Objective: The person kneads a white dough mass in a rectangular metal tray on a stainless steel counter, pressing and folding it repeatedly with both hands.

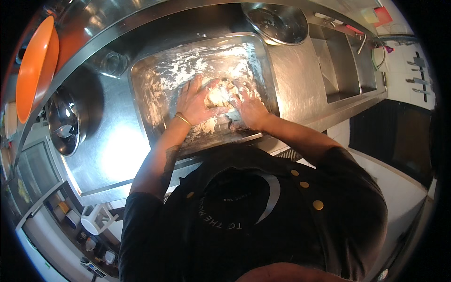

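A pale, floury lump of dough (220, 95) lies in a large rectangular metal tray (141, 105), a little right of its middle. My left hand (195, 99) is pressed against the dough's left side, fingers stretched forward and thumb towards the lump. From the right, my right hand (251, 110) grips the other side with bent fingers, so the dough sits between both hands. Loose flour and dough crumbs (188, 63) coat the tray's bottom, thickest at its far side. Both palms' undersides and some fingertips are hidden.
The tray stands on a steel counter (110, 122). Beyond its far right corner is a metal bowl (282, 33) with pale residue. A clear glass container (112, 65) and another metal bowl (66, 122) stand left. A sink (336, 70) lies right. An orange bowl (36, 70) is at upper left.
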`<state>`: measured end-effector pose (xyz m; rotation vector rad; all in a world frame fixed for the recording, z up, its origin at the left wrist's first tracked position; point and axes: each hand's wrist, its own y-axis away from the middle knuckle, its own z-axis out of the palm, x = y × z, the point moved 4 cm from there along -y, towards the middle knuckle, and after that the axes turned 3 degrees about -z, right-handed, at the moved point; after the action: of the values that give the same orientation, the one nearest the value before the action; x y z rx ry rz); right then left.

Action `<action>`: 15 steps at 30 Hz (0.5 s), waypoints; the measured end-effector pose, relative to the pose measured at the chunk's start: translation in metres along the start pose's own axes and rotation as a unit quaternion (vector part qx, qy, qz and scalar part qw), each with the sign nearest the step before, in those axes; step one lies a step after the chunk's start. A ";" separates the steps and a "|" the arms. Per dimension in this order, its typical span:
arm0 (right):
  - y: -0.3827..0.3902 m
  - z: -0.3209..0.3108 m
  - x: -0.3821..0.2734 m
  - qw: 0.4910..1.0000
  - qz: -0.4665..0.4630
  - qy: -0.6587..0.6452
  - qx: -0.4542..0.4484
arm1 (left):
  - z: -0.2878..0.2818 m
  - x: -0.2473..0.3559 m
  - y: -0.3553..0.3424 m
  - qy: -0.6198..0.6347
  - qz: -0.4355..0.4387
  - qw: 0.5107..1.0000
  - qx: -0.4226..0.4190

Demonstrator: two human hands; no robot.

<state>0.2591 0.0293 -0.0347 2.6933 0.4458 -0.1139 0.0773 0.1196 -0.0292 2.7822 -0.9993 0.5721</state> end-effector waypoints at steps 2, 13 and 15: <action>-0.008 -0.001 0.004 0.997 -0.032 0.064 -0.030 | 0.010 0.003 -0.003 0.030 -0.029 0.999 -0.002; -0.031 -0.030 0.026 0.984 0.103 -0.142 0.022 | 0.052 -0.010 -0.013 0.278 -0.216 0.927 0.128; -0.034 -0.030 0.032 0.963 0.102 -0.236 0.084 | 0.067 -0.014 -0.007 0.434 -0.282 0.844 0.142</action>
<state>0.2790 0.0805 -0.0244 2.7283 0.0101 -0.7437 0.0921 0.1169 -0.0966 2.3300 0.1030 1.7193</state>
